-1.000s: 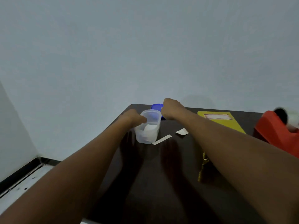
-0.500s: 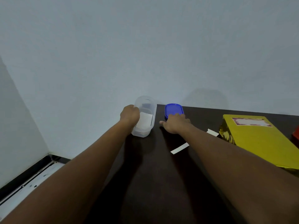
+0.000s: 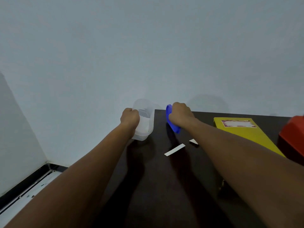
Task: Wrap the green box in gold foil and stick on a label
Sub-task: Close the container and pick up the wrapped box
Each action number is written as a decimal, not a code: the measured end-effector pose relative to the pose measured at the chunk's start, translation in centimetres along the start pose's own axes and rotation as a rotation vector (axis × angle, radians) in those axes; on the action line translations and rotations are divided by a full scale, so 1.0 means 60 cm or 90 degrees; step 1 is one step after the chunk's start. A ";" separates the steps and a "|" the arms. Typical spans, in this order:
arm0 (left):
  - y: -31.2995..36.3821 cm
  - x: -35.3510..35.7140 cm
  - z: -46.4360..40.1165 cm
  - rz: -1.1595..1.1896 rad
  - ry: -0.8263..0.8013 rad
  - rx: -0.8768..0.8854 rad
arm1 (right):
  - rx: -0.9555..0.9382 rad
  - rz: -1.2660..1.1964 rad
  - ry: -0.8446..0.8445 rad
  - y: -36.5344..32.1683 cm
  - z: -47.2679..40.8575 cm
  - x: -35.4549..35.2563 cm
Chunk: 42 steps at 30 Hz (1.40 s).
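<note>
The gold box (image 3: 245, 134) lies flat at the right of your dark table (image 3: 164, 186), already wrapped, with a white label (image 3: 236, 123) with a dark patterned border stuck near its far end. Your right forearm crosses in front of its near left corner. Just beyond it, at the right edge of view, sits a red dispenser (image 3: 294, 135), partly cut off and blurred.

Left of the box, two white paper scraps rest on the table: a long strip (image 3: 174, 149) and a smaller piece (image 3: 193, 141), close to each other but apart.

Your right hand (image 3: 180, 113) grips a blue lid (image 3: 171, 120), fingers curled round it, holding it tilted on edge above the tabletop near the far side. Your left hand (image 3: 130, 118) clasps a clear tub (image 3: 144, 119) at the table's far left corner; the tub appears to hold white paper, though the translucent wall makes that hard to confirm. Lid and tub are near each other, not touching.

A pale wall (image 3: 148, 55) fills the background, and a strip of floor (image 3: 24, 193) shows at lower left.
</note>
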<state>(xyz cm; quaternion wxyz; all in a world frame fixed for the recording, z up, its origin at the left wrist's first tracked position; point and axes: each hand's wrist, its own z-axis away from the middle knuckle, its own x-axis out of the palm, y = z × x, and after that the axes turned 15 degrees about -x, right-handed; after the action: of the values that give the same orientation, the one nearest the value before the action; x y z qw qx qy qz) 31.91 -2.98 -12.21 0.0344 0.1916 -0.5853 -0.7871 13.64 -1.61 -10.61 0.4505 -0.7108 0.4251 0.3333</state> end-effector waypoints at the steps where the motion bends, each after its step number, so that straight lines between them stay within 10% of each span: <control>1: 0.002 0.000 0.006 0.004 -0.003 -0.004 | 0.032 -0.053 0.050 0.003 -0.001 -0.013; 6: 0.029 0.022 0.057 0.048 -0.027 -0.020 | 0.194 -0.492 0.284 -0.009 0.020 -0.073; 9: 0.049 0.046 0.106 0.093 -0.057 -0.036 | 0.252 -0.656 0.246 -0.014 0.047 -0.089; 31: 0.116 0.171 0.327 0.358 -0.283 0.024 | 0.237 -0.704 0.314 0.037 0.194 -0.221; 42: 0.144 0.112 0.306 0.254 -0.322 -0.016 | 0.153 -0.661 0.268 0.061 0.224 -0.259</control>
<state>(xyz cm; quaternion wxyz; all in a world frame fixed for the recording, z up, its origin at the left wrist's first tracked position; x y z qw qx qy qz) 17.93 9.13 -1.44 0.0437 -0.1286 -0.5917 -0.7947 2.65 14.67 -3.59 0.5383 -0.8214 0.1353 -0.1311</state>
